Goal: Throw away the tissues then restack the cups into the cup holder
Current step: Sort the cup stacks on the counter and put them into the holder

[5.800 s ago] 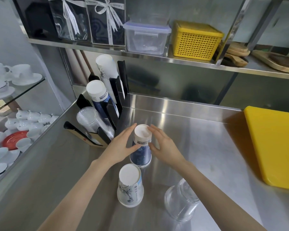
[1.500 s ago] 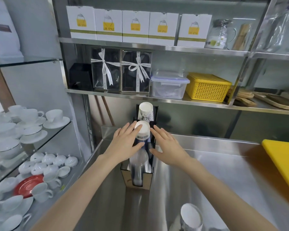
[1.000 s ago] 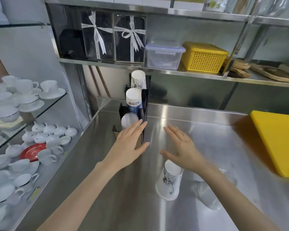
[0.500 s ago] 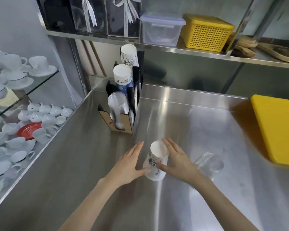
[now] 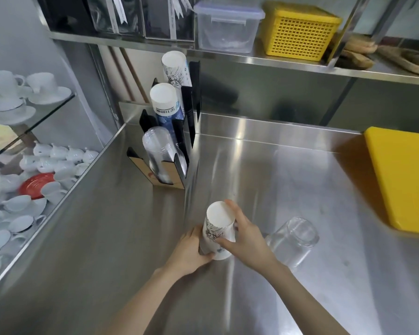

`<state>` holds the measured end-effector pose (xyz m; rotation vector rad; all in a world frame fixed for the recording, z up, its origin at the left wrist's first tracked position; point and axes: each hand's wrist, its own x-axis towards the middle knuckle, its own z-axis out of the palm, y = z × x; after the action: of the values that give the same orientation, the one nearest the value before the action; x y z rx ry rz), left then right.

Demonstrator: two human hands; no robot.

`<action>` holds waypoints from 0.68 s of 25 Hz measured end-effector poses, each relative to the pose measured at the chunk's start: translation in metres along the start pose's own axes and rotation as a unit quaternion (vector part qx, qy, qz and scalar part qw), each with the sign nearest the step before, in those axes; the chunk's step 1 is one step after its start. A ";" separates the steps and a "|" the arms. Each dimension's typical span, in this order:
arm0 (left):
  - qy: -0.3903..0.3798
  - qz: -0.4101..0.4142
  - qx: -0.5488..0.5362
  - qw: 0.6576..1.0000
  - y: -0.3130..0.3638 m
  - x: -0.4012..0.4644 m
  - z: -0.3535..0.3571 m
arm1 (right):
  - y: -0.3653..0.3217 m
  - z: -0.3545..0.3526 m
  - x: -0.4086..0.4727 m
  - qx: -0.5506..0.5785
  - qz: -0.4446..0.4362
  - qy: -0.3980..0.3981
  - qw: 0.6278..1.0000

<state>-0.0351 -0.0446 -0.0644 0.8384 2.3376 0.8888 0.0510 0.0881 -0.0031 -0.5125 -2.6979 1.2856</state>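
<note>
Paper cup (image 5: pixel 217 232) — inverted, clasped by left hand (image 5: pixel 191 247) and right hand (image 5: pixel 246 240) — bare steel counter (image 5: pixel 288 189) all around.

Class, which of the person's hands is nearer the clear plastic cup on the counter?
Right. The right hand lies just beside the clear plastic cup; the left hand is beyond the white paper cup.

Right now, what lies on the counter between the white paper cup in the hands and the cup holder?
Nothing: in the head view, bare steel counter runs from the white paper cup to the cup holder.
</note>
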 end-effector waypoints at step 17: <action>0.178 0.166 -0.012 0.970 0.068 0.011 -0.123 | -0.119 -0.084 0.035 0.013 -0.153 0.094 0.984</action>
<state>-0.0954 -0.0470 0.0632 1.1664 2.5196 1.2974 0.0081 0.0922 0.1407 -0.1936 -2.4795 1.1264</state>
